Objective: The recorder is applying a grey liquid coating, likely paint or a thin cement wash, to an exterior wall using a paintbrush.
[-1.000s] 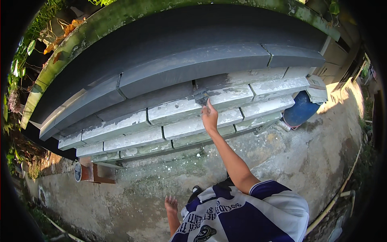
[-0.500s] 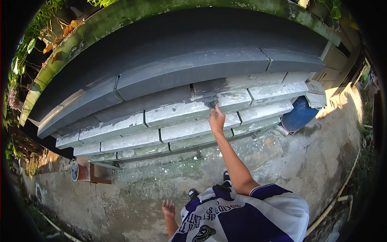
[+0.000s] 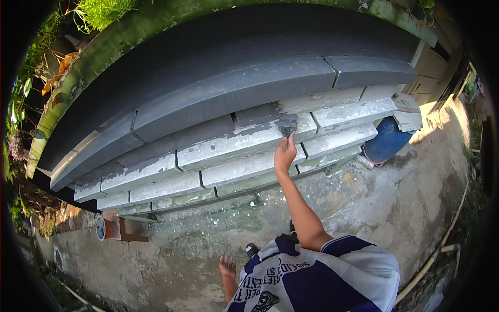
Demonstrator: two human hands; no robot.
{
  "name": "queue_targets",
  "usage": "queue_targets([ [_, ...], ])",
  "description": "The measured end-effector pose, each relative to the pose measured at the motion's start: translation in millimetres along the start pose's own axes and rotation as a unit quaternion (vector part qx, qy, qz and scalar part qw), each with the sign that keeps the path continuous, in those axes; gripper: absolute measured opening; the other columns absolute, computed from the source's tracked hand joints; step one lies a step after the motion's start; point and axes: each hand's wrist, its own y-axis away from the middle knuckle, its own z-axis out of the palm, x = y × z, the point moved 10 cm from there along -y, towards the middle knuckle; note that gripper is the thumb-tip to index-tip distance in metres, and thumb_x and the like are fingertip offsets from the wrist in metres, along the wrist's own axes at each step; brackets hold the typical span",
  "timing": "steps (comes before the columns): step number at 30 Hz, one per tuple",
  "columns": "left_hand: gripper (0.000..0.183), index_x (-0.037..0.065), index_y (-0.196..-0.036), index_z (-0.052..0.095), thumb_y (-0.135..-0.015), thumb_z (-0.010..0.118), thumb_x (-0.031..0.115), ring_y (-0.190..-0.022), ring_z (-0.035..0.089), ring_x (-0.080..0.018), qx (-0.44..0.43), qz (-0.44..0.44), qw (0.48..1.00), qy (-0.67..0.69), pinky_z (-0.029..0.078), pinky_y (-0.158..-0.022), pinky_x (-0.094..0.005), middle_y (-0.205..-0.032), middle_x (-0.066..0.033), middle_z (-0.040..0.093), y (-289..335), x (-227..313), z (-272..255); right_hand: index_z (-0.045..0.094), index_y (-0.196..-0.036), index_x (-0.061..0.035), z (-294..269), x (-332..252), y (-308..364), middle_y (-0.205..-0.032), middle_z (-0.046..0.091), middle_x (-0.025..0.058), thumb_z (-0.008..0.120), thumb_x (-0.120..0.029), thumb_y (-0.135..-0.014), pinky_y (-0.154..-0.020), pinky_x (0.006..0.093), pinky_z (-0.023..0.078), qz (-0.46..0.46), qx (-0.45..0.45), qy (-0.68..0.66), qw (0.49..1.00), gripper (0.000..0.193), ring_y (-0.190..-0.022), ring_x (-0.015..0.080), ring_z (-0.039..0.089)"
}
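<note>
My right hand point(image 3: 285, 154) grips a wide flat paintbrush point(image 3: 287, 125), its bristles dark with grey paint. The bristles are up against the stepped block wall, at the white upper ledge point(image 3: 240, 140) beside the edge of the fresh grey area point(image 3: 257, 115). Above that, a projecting course point(image 3: 234, 93) is coated dark grey. Lower courses point(image 3: 244, 169) are patchy white with greenish stains. Down by my body, my left hand point(image 3: 227, 266) hangs with its fingers stretched out and nothing in it.
A small reddish bucket point(image 3: 108, 229) stands beside a brown block point(image 3: 132, 230) at the wall's left end. At the right end is a blue drum point(image 3: 389, 141) with flat pieces point(image 3: 408, 113) on it. A pipe point(image 3: 434, 260) runs along the right; plants point(image 3: 104, 13) overhang the wall.
My right hand has moved the brush slightly to the right along the wall and a little higher. The view has shifted slightly; my left hand still hangs low.
</note>
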Motion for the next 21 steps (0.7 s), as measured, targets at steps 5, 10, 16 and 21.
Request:
queue_targets([
  [5, 0.052, 0.015, -0.133, 0.037, -0.088, 0.046, 0.04, -0.119, 0.044, -0.0203, 0.02, -0.005, 1.0, -0.008, 0.038, -0.088, -0.0295, -0.14, 0.0029, 0.035, 9, -4, 2, 0.034, -0.131, 0.0055, 23, 30, -1, -0.08, 0.059, 0.0084, 0.046, -0.005, -0.088, -0.065, 0.0218, 0.042, 0.062, -0.113, 0.029, 0.991, 0.046, -0.071, 0.0109, 0.052],
  [10, 0.053, 0.016, -0.133, 0.036, -0.088, 0.046, 0.041, -0.119, 0.045, -0.0203, 0.029, -0.019, 0.999, -0.007, 0.038, -0.089, -0.03, -0.141, 0.0031, 0.034, 9, -14, 5, 0.035, -0.133, 0.0009, 26, 11, 10, -0.066, 0.044, -0.0032, 0.046, -0.008, -0.091, -0.052, 0.0193, 0.034, 0.046, -0.188, -0.076, 0.978, 0.044, -0.056, 0.004, 0.038],
  [16, 0.054, 0.014, -0.132, 0.037, -0.087, 0.048, 0.041, -0.117, 0.046, -0.0213, 0.012, 0.014, 1.0, -0.012, 0.039, -0.088, -0.0309, -0.14, 0.0026, 0.034, 8, -15, 25, 0.034, -0.133, 0.0008, -11, 9, -37, -0.065, 0.042, -0.0031, 0.046, -0.009, -0.091, -0.052, 0.0197, 0.034, -0.023, -0.026, -0.02, 0.999, 0.045, -0.057, 0.0045, 0.036],
  [21, 0.052, 0.016, -0.132, 0.037, -0.087, 0.049, 0.04, -0.117, 0.045, -0.0224, 0.029, -0.016, 0.999, -0.018, 0.039, -0.088, -0.0318, -0.14, 0.0017, 0.034, 12, -29, 32, 0.036, -0.134, -0.0018, 32, 6, 20, -0.063, 0.042, -0.0035, 0.046, -0.009, -0.091, -0.053, 0.0191, 0.034, 0.049, -0.247, -0.055, 0.966, 0.045, -0.057, 0.0052, 0.035],
])
